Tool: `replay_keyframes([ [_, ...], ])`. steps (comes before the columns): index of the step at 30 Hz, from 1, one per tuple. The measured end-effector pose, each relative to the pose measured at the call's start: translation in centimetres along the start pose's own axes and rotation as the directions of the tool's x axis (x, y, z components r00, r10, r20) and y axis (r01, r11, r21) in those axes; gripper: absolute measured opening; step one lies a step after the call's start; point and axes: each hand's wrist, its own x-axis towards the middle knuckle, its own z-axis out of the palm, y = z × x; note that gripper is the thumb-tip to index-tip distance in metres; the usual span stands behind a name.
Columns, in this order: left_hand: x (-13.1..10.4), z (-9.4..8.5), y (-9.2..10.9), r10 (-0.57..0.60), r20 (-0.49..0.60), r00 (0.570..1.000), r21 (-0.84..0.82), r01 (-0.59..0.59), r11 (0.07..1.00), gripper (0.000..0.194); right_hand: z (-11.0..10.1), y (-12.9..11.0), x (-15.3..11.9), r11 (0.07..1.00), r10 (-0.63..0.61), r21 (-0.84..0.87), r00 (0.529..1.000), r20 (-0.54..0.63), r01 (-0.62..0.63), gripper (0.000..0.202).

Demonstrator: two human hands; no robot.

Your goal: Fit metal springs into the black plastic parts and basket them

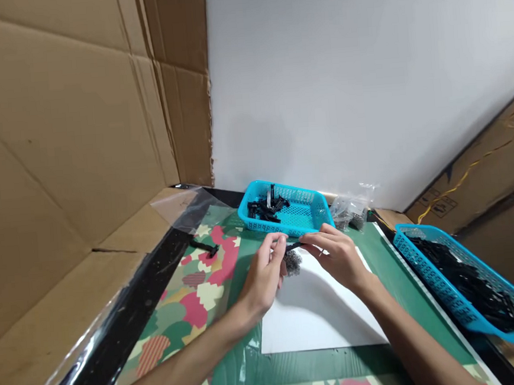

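Between my two hands is a slim black plastic piece, held level above the white sheet. My left hand grips its left end with thumb and fingers. The fingers of my right hand close on its right end; a small thin pale bit shows by those fingertips, too small to name. Just below the piece, a heap of tiny dark grey parts lies on the sheet, partly hidden by my left hand.
A blue basket with some black pieces stands behind my hands. Clear bags of small parts sit beside it. At right, another blue basket is full of black pieces. A black tool-like object lies at left. Cardboard walls the left side.
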Motion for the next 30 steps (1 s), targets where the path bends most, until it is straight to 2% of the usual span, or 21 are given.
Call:
replay_keyframes([
  [3,-0.3,0.2,-0.3,0.083,0.032,0.996,0.195,-0.088,0.977,0.041,0.4,-0.9,-1.9,0.997,-0.078,-0.018,0.985,-0.151,0.076,0.025],
  [5,-0.5,0.2,-0.4,0.103,0.041,0.994,0.232,-0.109,0.967,0.040,0.8,-1.2,-2.7,0.997,-0.075,-0.015,0.977,-0.201,0.073,0.033],
  [7,-0.7,0.2,-0.5,0.114,0.012,0.993,0.213,-0.114,0.970,0.040,1.1,-1.3,-3.1,1.000,0.004,-0.013,0.973,-0.229,-0.008,0.036],
  [10,-1.0,0.4,-0.6,0.067,-0.059,0.996,0.082,-0.062,0.995,0.036,1.4,-1.0,-3.1,0.962,0.264,0.007,0.928,-0.264,-0.272,0.026],
  [11,-1.0,0.5,-0.6,0.026,-0.056,0.998,0.014,-0.025,1.000,0.036,1.4,-0.8,-3.1,0.932,0.361,0.033,0.909,-0.210,-0.362,0.017],
  [12,-1.1,0.6,-0.5,-0.011,-0.039,0.999,-0.053,0.009,0.999,0.036,1.4,-0.7,-3.2,0.896,0.444,0.073,0.889,-0.112,-0.438,0.009],
  [13,-1.1,0.7,-0.5,-0.037,-0.015,0.999,-0.109,0.035,0.993,0.036,1.5,-0.5,-3.2,0.855,0.505,0.121,0.863,0.018,-0.504,0.010],
  [15,-1.1,0.7,-0.3,-0.043,0.013,0.999,-0.180,0.045,0.983,0.036,1.6,-0.4,-3.5,0.758,0.562,0.217,0.785,0.263,-0.615,0.019],
  [17,-1.1,0.6,-0.1,-0.018,0.024,1.000,-0.200,0.023,0.979,0.036,1.8,-0.4,-3.8,0.681,0.574,0.274,0.727,0.377,-0.679,0.017],
  [19,-1.0,0.5,0.0,0.002,0.045,0.999,-0.177,0.006,0.984,0.038,2.0,-0.6,-4.0,0.664,0.581,0.268,0.708,0.403,-0.698,0.010],
  [23,-0.9,0.2,0.1,0.005,0.065,0.998,-0.111,0.002,0.994,0.042,1.9,-1.1,-3.8,0.699,0.587,0.168,0.691,0.421,-0.696,0.007],
  [30,-0.9,0.2,0.5,-0.015,0.056,0.998,-0.065,0.019,0.998,0.044,1.4,-1.4,-3.3,0.745,0.575,0.074,0.695,0.432,-0.663,0.008],
])
